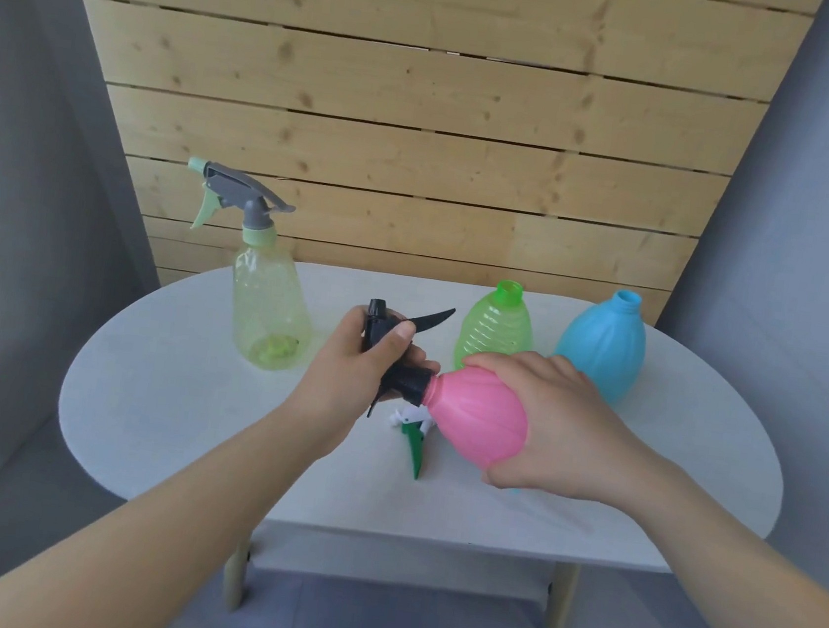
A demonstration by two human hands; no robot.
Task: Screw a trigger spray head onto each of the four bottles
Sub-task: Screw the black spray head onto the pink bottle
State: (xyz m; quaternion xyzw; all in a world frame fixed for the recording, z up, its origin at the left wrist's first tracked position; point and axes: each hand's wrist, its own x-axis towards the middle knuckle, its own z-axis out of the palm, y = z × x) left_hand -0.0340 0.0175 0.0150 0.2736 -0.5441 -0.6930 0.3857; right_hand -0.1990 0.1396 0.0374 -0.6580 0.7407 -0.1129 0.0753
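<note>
My right hand [552,425] grips a pink bottle [475,419], held tilted on its side above the white table [176,390]. My left hand [357,366] is closed around a black trigger spray head [397,358] whose collar sits on the pink bottle's neck. A pale yellow-green bottle [268,307] with a grey and mint spray head [237,195] stands upright at the left. A green bottle [496,325] and a blue bottle [603,343] stand with open necks at the back right. A green and white spray head [413,440] lies on the table below the pink bottle.
A wooden plank wall [422,134] rises behind the table. Grey walls flank it on both sides. The table's wooden legs [560,604] and a grey floor show below its front edge.
</note>
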